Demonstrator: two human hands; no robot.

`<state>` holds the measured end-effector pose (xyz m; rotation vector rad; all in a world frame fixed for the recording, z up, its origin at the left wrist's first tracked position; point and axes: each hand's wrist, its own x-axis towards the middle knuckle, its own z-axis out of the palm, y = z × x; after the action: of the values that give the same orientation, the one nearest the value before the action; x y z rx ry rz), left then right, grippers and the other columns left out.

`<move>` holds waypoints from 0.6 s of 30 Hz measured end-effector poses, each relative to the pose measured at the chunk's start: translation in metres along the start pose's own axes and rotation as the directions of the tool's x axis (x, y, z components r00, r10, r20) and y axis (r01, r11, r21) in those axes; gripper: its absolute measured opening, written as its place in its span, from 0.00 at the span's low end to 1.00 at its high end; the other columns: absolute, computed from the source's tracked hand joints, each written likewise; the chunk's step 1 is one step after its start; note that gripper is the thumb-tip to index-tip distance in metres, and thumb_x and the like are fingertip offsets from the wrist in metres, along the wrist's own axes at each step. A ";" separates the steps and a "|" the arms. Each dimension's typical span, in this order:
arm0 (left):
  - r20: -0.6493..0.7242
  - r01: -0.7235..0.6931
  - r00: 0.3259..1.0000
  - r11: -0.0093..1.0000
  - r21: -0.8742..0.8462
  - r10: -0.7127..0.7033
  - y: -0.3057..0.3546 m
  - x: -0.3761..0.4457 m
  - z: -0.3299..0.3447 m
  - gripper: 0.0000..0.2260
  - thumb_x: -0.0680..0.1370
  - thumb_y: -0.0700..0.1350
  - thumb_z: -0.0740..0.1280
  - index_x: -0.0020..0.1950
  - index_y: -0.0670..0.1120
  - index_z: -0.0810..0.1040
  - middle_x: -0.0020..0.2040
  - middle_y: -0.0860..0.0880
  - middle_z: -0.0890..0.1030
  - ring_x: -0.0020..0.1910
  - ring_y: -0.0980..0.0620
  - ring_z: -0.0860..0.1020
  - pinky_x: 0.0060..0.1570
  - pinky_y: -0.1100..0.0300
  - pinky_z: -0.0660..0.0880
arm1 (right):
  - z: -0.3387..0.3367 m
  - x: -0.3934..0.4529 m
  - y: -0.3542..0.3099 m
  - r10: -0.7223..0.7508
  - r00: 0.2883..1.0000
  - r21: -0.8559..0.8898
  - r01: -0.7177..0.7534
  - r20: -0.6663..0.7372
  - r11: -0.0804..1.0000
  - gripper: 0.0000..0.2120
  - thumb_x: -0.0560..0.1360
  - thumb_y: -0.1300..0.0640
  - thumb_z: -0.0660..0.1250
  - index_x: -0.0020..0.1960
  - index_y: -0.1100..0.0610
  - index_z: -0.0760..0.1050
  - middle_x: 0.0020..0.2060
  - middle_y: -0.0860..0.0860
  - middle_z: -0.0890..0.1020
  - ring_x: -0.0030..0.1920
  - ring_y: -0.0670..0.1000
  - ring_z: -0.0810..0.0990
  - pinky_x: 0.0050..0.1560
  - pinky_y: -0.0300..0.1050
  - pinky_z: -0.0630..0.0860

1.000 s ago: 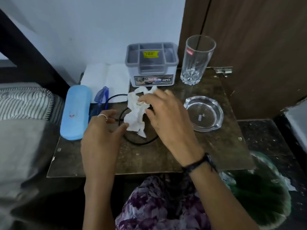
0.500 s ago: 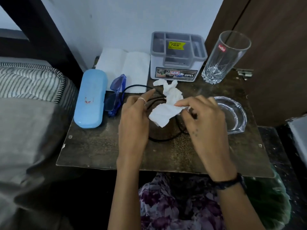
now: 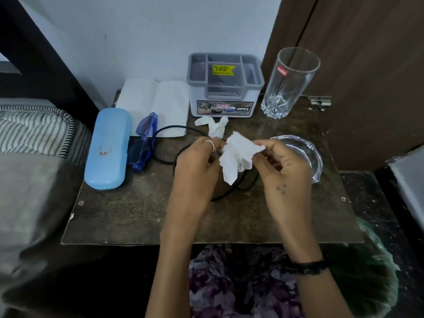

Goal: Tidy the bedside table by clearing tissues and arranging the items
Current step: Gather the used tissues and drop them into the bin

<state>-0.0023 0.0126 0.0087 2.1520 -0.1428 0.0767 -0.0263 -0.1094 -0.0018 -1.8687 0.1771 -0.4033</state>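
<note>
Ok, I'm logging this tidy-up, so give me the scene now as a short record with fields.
left hand: holding crumpled tissue
right hand: holding same tissue
second tissue: lying on table, before organizer
glass: upright, empty
ashtray: partly hidden by right hand
case: shut, left

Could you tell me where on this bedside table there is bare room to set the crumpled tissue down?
The widest bare patch is the dark wooden tabletop's front strip, from below the light blue glasses case across to the front right corner. The back is crowded: flat white paper napkin, grey compartment organiser, tall clear drinking glass, round glass ashtray.
</note>
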 end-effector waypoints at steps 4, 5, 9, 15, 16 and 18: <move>0.013 -0.030 0.999 0.987 -0.155 0.033 0.042 -0.009 0.015 0.07 0.72 0.37 0.69 0.46 0.48 0.78 0.33 0.56 0.76 0.29 0.61 0.73 0.32 0.69 0.69 | -0.043 -0.004 -0.003 0.079 0.992 0.159 -0.062 -0.098 0.985 0.06 0.74 0.59 0.67 0.44 0.49 0.80 0.38 0.47 0.84 0.40 0.46 0.80 0.42 0.43 0.76; 0.034 -0.052 0.998 0.984 -0.169 0.058 0.055 -0.013 0.026 0.06 0.72 0.39 0.69 0.45 0.49 0.78 0.33 0.55 0.76 0.30 0.59 0.74 0.33 0.66 0.71 | -0.059 -0.006 0.000 0.096 0.986 0.172 -0.071 -0.137 0.983 0.06 0.74 0.59 0.67 0.43 0.50 0.80 0.37 0.48 0.83 0.39 0.46 0.79 0.41 0.44 0.74; 0.169 -0.159 0.970 0.982 -0.103 0.175 0.104 -0.038 0.093 0.05 0.74 0.42 0.67 0.48 0.45 0.79 0.45 0.48 0.80 0.45 0.48 0.79 0.44 0.63 0.69 | -0.129 -0.029 0.025 0.219 0.924 0.190 -0.165 -0.312 0.968 0.06 0.73 0.58 0.67 0.39 0.52 0.80 0.35 0.50 0.80 0.37 0.49 0.75 0.40 0.45 0.72; 0.488 -0.352 0.836 0.928 0.127 0.250 0.139 -0.096 0.208 0.05 0.76 0.43 0.65 0.51 0.44 0.77 0.52 0.44 0.79 0.48 0.46 0.80 0.44 0.56 0.75 | -0.215 -0.088 0.112 0.259 0.749 -0.058 -0.368 -0.611 0.928 0.02 0.73 0.61 0.65 0.42 0.56 0.75 0.38 0.56 0.77 0.38 0.52 0.73 0.39 0.45 0.69; 0.498 -0.368 0.831 0.916 0.161 0.247 0.136 -0.102 0.227 0.05 0.76 0.43 0.66 0.49 0.43 0.78 0.49 0.43 0.81 0.46 0.46 0.81 0.43 0.56 0.75 | -0.223 -0.094 0.126 0.236 0.723 -0.111 -0.397 -0.650 0.911 0.01 0.73 0.62 0.65 0.43 0.58 0.75 0.39 0.57 0.75 0.39 0.54 0.72 0.39 0.42 0.67; 0.652 -0.294 0.748 0.942 0.160 0.122 0.126 -0.111 0.264 0.08 0.79 0.40 0.60 0.54 0.38 0.75 0.54 0.38 0.80 0.52 0.40 0.79 0.49 0.51 0.75 | -0.231 -0.105 0.156 0.217 0.696 -0.207 -0.471 -0.685 0.857 0.04 0.74 0.64 0.65 0.41 0.62 0.75 0.40 0.58 0.73 0.39 0.54 0.70 0.37 0.41 0.61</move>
<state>-0.1292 -0.2682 -0.0455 2.3290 -0.8160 -0.5478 -0.1948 -0.3327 -0.1029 -1.9267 1.1456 -0.7747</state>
